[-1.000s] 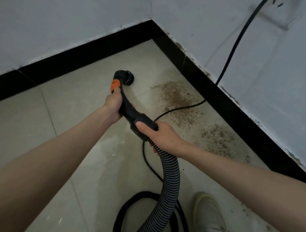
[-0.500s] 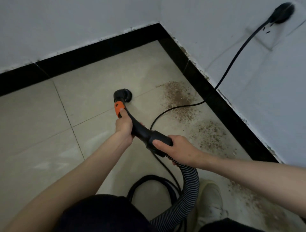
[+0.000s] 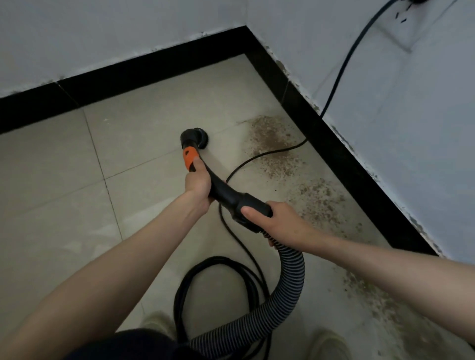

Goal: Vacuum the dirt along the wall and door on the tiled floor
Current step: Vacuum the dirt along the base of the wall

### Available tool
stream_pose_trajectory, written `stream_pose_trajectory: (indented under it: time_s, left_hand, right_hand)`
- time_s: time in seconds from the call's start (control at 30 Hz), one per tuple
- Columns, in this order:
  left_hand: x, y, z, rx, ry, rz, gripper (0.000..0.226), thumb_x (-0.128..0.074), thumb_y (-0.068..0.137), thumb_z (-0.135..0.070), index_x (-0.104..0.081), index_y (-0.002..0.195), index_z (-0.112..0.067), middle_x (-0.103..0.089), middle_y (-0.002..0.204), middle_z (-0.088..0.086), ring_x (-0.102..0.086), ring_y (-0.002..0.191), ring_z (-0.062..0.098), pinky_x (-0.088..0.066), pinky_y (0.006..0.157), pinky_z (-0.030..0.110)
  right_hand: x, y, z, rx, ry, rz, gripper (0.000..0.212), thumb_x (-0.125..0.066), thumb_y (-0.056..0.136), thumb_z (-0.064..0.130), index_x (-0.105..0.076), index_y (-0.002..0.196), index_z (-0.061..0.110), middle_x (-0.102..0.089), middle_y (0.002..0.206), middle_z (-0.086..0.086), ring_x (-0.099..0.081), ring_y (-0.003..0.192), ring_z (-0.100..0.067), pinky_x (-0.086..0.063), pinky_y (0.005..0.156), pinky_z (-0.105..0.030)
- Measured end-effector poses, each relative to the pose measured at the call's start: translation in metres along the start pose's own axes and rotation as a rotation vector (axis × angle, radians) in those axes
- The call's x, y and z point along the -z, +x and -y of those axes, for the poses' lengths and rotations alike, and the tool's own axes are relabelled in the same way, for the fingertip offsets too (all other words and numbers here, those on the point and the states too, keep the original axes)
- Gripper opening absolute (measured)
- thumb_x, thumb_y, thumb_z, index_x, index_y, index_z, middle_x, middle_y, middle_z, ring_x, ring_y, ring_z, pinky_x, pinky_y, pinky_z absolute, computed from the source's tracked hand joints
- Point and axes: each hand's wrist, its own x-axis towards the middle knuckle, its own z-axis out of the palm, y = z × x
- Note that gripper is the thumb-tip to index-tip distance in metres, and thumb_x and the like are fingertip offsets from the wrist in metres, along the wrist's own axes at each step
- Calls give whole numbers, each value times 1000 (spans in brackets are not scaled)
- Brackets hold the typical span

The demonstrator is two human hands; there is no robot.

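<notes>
1 power cord [image 3: 259, 157] across dirt [image 3: 276, 151]

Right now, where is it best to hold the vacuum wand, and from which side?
Judging by its shape, grip the wand from above, as both hands do: left hand under the orange collar, right hand on the thick cuff at the hose.

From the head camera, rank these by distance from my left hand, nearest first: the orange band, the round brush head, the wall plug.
1. orange band: on the wand, under the left hand's thumb tip.
2. round brush head: just beyond the band, on the floor.
3. wall plug: top right, on the wall.
</notes>
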Motion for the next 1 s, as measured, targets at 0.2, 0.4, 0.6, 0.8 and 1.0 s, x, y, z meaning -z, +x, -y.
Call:
stream_pose_trajectory:
  time_s: [0.2,0.4,0.6,0.8,1.0]
  left_hand:
    - [-47,-2,22,-66,109,22,53,-33,97,-52,-41,123,-6,-56,116,18,-58,107,36,-50,94,48]
    - [-76,6,15,-71,89,102,48,-32,99,-49,-41,120,-7,-60,101,18,-64,82,32,-56,67,40]
    - [-94,11,10,-54,166,169,54,-30,99,-49,-42,125,-3,-58,118,18,-62,89,29,-53,65,37]
    - [-121,11,3,-48,259,257,57,-28,100,-47,-39,137,-4,-57,124,16,-59,107,31,-52,83,40]
    - [-138,4,-2,-9,269,320,58,-30,100,-47,-34,142,-7,-57,125,15,-59,107,30,-52,71,37]
  right_hand:
    - [19,-13,-35,-41,75,-165,63,-56,73,74,-57,84,12,-63,62,-1,-59,43,-7,-47,48,-23]
    - [34,2,-44,-44,72,-251,49,-62,82,66,-56,79,17,-63,67,-1,-63,53,-13,-48,52,-28]
    - [41,11,-50,-80,42,-295,52,-59,77,72,-53,76,21,-62,73,-2,-64,66,-20,-43,54,-28]
    - [45,15,-54,-115,97,-377,57,-56,72,77,-55,76,19,-65,75,-5,-66,68,-24,-50,58,-32]
    - [52,15,-55,-139,118,-419,69,-51,63,82,-59,79,15,-66,75,-6,-66,68,-24,-56,65,-40]
